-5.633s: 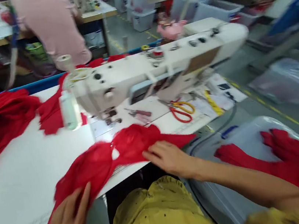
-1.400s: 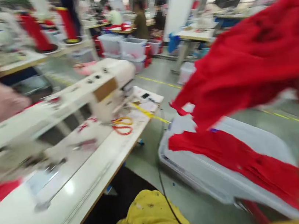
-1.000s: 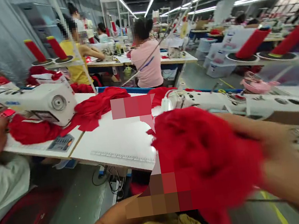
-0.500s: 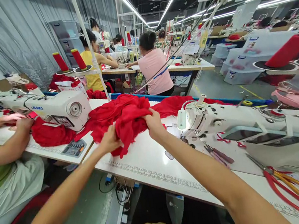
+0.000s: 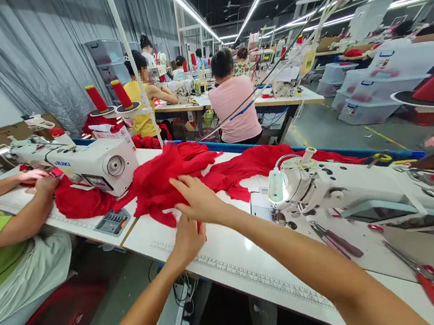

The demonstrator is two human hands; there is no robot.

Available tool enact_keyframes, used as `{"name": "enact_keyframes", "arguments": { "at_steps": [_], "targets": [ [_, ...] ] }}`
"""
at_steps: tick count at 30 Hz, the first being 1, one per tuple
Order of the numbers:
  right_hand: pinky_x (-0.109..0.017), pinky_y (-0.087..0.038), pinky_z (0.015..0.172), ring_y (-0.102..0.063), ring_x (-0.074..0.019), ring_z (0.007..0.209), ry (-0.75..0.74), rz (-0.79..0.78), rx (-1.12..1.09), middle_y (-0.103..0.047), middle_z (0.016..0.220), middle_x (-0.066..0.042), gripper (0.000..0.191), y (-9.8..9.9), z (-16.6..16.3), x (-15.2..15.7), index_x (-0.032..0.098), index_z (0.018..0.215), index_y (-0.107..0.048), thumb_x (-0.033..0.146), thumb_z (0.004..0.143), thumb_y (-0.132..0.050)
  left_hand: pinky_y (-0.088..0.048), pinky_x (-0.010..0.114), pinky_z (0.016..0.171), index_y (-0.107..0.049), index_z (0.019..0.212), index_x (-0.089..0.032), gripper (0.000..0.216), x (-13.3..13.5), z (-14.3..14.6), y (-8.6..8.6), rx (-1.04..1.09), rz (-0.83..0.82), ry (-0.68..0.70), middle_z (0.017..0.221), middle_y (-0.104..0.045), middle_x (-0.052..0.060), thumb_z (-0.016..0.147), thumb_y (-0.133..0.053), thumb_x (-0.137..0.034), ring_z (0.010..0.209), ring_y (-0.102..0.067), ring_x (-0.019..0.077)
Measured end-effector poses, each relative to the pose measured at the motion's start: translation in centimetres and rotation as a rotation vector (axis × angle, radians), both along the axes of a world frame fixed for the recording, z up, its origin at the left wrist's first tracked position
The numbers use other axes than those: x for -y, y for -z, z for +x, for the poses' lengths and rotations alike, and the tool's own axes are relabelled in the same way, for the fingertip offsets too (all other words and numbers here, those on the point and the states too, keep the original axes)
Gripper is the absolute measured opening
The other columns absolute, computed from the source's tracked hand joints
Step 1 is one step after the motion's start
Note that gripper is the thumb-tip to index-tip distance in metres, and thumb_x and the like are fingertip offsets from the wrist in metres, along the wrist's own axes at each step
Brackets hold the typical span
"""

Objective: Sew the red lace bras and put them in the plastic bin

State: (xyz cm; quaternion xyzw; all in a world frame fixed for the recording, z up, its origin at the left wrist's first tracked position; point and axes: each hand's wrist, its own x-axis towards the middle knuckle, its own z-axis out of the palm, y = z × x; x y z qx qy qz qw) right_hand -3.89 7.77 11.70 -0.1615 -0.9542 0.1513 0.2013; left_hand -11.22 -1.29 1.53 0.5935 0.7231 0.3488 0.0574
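A crumpled heap of red cloth (image 5: 158,179) lies on the white sewing table (image 5: 229,247). My right hand (image 5: 200,200) reaches over its near edge, fingers stretched and apart, touching or just above the cloth. Just below it, my left hand (image 5: 189,239) is closed, and a bit of red cloth shows between thumb and fingers; the rest of that grip is hidden. More red cloth (image 5: 250,166) spreads toward the white sewing machine (image 5: 325,185) on the right.
Scissors (image 5: 421,268) and a dark-handled tool (image 5: 343,241) lie by the machine on the right. At left, a co-worker's hands (image 5: 39,179) work at another sewing machine (image 5: 91,161). Red thread cones (image 5: 122,94) stand behind it. A person in pink (image 5: 236,108) sits ahead.
Both hands held the bunched red cloth up. Now it lies further left on the heap; my right hand has opened and moved left, and my left hand has come lower and nearer.
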Motion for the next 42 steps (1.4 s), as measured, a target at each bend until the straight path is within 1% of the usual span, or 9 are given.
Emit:
{"name": "enact_keyframes", "arguments": {
  "at_steps": [6, 16, 19, 23, 27, 31, 34, 39, 42],
  "targets": [
    [-0.043, -0.058, 0.091, -0.066, -0.0246, 0.107, -0.045, -0.091, -0.069, -0.067, 0.115, -0.012, 0.023, 8.8, 13.8, 1.8, 0.02, 0.117, -0.064, 0.019, 0.097, -0.052, -0.056, 0.036, 0.09, -0.064, 0.12, -0.023, 0.027, 6.3, -1.1, -0.5, -0.073, 0.043, -0.029, 0.109, -0.071, 0.007, 0.098, -0.05, -0.03, 0.102, -0.068, 0.0215],
    [-0.027, -0.059, 0.069, -0.071, -0.0176, 0.086, 0.205, -0.216, -0.21, -0.071, 0.102, -0.005, 0.02, 8.9, 23.7, 4.9, 0.028, 0.104, -0.066, 0.024, 0.101, -0.046, -0.045, 0.048, 0.097, -0.069, 0.092, -0.019, 0.011, -6.9, -9.5, -4.8, -0.336, -0.019, -0.291, 0.106, -0.068, 0.014, 0.082, -0.067, -0.021, 0.111, -0.059, 0.0346],
    [-0.03, -0.059, 0.073, -0.071, -0.0202, 0.093, 0.27, -0.045, -0.2, -0.072, 0.104, -0.006, 0.022, 10.0, 25.8, 4.8, 0.027, 0.107, -0.068, 0.022, 0.1, -0.047, -0.049, 0.041, 0.087, -0.066, 0.082, -0.018, 0.004, -8.3, -10.8, -6.7, -0.349, -0.03, -0.34, 0.088, -0.069, 0.008, 0.081, -0.068, -0.021, 0.093, -0.064, 0.0287],
    [-0.049, -0.055, 0.09, -0.066, -0.0323, 0.115, 0.484, 0.424, -0.014, -0.071, 0.125, -0.012, 0.032, 11.9, 28.7, 2.2, 0.024, 0.119, -0.07, 0.019, 0.098, -0.047, -0.049, 0.036, 0.086, -0.063, 0.102, -0.015, 0.015, -9.0, -13.0, -12.8, -0.357, 0.117, -0.493, 0.08, -0.067, 0.0, 0.093, -0.056, -0.024, 0.087, -0.062, 0.021],
    [-0.05, -0.053, 0.094, -0.062, -0.0319, 0.123, 0.571, 0.536, 0.107, -0.068, 0.133, -0.012, 0.038, 13.4, 32.5, -1.3, 0.023, 0.127, -0.069, 0.025, 0.1, -0.042, -0.045, 0.045, 0.1, -0.056, 0.118, -0.008, 0.024, -8.3, -13.6, -21.5, -0.396, 0.406, -0.675, 0.105, -0.067, 0.002, 0.097, -0.045, -0.013, 0.106, -0.061, 0.0209],
    [-0.047, -0.054, 0.092, -0.065, -0.0293, 0.116, 0.609, 0.54, 0.126, -0.07, 0.128, -0.011, 0.041, 14.2, 36.1, -4.5, 0.026, 0.127, -0.069, 0.023, 0.097, -0.041, -0.05, 0.041, 0.097, -0.064, 0.113, -0.009, 0.028, -4.0, -8.0, -26.8, -0.609, 0.87, -0.459, 0.107, -0.067, 0.001, 0.098, -0.046, -0.024, 0.106, -0.065, 0.0206],
    [-0.051, -0.054, 0.091, -0.069, -0.0314, 0.103, 0.674, 0.543, 0.113, -0.074, 0.115, -0.013, 0.045, 13.3, 36.8, -4.9, 0.025, 0.12, -0.072, 0.013, 0.09, -0.04, -0.052, 0.031, 0.082, -0.07, 0.111, -0.019, 0.033, 0.7, -0.5, -25.9, -0.681, 0.932, -0.206, 0.093, -0.067, -0.001, 0.102, -0.039, -0.028, 0.09, -0.067, 0.0165],
    [-0.046, -0.06, 0.088, -0.072, -0.0296, 0.105, 0.527, 0.099, -0.313, -0.074, 0.115, -0.009, 0.039, 7.2, 32.9, 2.0, 0.036, 0.132, -0.062, 0.031, 0.095, -0.051, -0.027, 0.026, 0.041, -0.063, 0.1, -0.028, 0.024, 4.5, 10.3, -18.5, -0.751, 0.324, 0.606, 0.062, -0.049, -0.004, 0.089, -0.049, -0.012, 0.046, -0.041, 0.0135],
    [-0.04, -0.065, 0.083, -0.071, -0.0285, 0.112, 0.264, -0.254, -0.375, -0.066, 0.134, -0.012, 0.068, 3.6, 29.9, 7.4, 0.035, 0.157, -0.031, 0.041, 0.093, -0.055, -0.03, 0.028, 0.041, -0.056, 0.098, -0.025, 0.016, 3.3, 13.7, -14.6, -0.593, -0.033, 0.738, 0.08, -0.06, 0.0, 0.09, -0.05, -0.013, 0.052, -0.047, 0.015]
  ]
}}
